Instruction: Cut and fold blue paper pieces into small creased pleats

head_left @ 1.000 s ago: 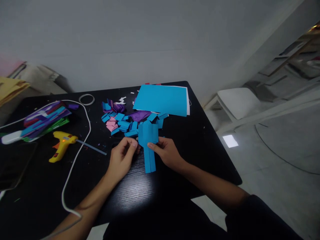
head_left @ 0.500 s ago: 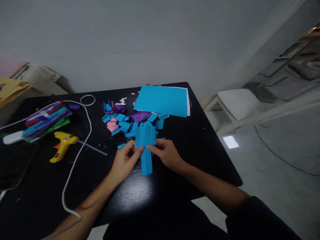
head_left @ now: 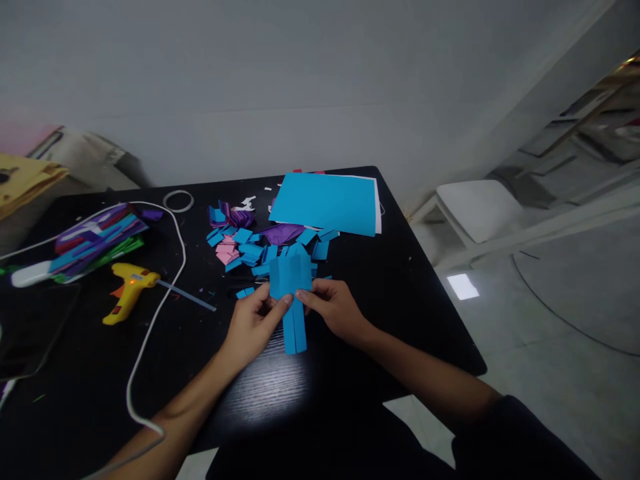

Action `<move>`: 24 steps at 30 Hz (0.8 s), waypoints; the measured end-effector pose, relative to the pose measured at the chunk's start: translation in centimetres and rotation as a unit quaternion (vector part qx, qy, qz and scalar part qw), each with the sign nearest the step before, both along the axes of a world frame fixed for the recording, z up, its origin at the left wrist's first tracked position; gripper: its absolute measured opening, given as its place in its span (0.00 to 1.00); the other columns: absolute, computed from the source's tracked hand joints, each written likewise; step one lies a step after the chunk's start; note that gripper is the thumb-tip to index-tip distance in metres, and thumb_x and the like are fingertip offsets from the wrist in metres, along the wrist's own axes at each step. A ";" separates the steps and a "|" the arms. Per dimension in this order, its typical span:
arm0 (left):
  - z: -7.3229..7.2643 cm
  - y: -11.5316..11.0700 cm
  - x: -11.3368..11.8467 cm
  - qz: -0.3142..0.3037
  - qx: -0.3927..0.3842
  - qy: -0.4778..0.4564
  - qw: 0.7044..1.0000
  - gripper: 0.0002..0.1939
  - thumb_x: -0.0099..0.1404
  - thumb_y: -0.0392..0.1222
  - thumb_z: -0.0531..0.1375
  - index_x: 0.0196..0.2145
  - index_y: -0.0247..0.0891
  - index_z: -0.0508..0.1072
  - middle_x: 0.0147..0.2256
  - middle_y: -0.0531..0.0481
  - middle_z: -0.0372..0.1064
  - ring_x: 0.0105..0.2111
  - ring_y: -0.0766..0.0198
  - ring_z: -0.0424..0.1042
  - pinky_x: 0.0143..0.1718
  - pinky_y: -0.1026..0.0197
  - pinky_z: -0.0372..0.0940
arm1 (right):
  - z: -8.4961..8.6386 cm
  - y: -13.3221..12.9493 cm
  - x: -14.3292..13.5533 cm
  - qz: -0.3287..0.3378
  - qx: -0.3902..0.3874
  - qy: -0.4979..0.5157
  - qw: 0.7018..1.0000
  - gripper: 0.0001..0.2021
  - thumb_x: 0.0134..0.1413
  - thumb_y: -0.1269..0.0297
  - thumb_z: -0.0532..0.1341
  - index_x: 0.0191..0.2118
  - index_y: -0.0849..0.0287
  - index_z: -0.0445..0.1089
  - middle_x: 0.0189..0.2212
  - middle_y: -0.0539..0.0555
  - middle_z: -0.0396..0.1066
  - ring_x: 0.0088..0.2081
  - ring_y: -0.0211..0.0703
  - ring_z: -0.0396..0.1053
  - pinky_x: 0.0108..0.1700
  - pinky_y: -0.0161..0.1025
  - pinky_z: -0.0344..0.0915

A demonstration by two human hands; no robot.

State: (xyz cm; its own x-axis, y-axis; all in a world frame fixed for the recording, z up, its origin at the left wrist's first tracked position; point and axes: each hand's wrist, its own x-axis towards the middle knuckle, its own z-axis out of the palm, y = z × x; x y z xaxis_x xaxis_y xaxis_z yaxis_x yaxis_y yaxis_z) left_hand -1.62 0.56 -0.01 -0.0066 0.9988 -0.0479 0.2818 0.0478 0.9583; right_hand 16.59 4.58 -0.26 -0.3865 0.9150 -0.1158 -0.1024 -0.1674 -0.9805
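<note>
A folded piece of blue paper [head_left: 294, 280], broad at the top with a narrow creased strip below, is held above the front of the table. My left hand [head_left: 257, 320] pinches its left side, thumb on the near face. On the other side my right hand [head_left: 333, 307] grips it the same way, the two thumbs nearly meeting where the wide part narrows. The other fingers are partly hidden behind the paper. Just beyond lie small folded blue paper pieces [head_left: 250, 252] in a loose heap, with pink pieces [head_left: 227, 250] among them.
Blue sheets [head_left: 327, 203] lie over white paper at the back right. To the left are a yellow glue gun [head_left: 130, 290] with a glue stick, coloured paper strips [head_left: 103, 240] and a white cable [head_left: 155, 320] crossing the black table. A white stool [head_left: 477, 207] stands right.
Both hands keep the same hold on the folded blue paper, and the thumbs have shifted only slightly. The whole view has moved a few pixels.
</note>
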 end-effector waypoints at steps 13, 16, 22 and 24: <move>-0.2 0.1 -0.3 0.005 -0.013 -0.003 1.000 0.16 0.65 0.54 0.64 0.31 0.36 0.73 0.22 0.55 0.65 0.22 0.66 0.63 0.25 0.65 0.61 | -0.6 0.2 0.2 0.023 -0.004 -0.013 1.000 0.21 0.56 0.46 0.67 0.23 0.59 0.75 0.23 0.50 0.74 0.28 0.39 0.71 0.38 0.38 0.69; -0.3 0.2 -0.3 0.009 -0.020 -0.005 1.000 0.17 0.64 0.54 0.64 0.32 0.36 0.74 0.22 0.55 0.66 0.23 0.66 0.63 0.25 0.65 0.61 | -0.6 0.3 0.1 0.035 -0.025 0.015 0.999 0.21 0.55 0.45 0.67 0.25 0.59 0.76 0.24 0.50 0.75 0.28 0.40 0.72 0.36 0.38 0.71; -0.4 0.3 -0.6 0.024 -0.019 -0.017 0.999 0.16 0.65 0.53 0.64 0.34 0.36 0.75 0.25 0.54 0.68 0.24 0.66 0.63 0.28 0.63 0.62 | -1.0 0.4 -0.1 0.022 -0.029 0.047 0.998 0.22 0.57 0.43 0.65 0.28 0.60 0.76 0.26 0.52 0.75 0.27 0.39 0.73 0.33 0.39 0.73; -0.5 0.3 -0.6 0.025 -0.016 -0.023 0.999 0.15 0.65 0.53 0.64 0.34 0.36 0.75 0.25 0.54 0.68 0.24 0.66 0.63 0.28 0.63 0.62 | -1.1 0.3 -0.1 0.016 -0.020 0.044 0.999 0.21 0.57 0.45 0.66 0.29 0.61 0.76 0.26 0.52 0.74 0.28 0.39 0.73 0.33 0.38 0.73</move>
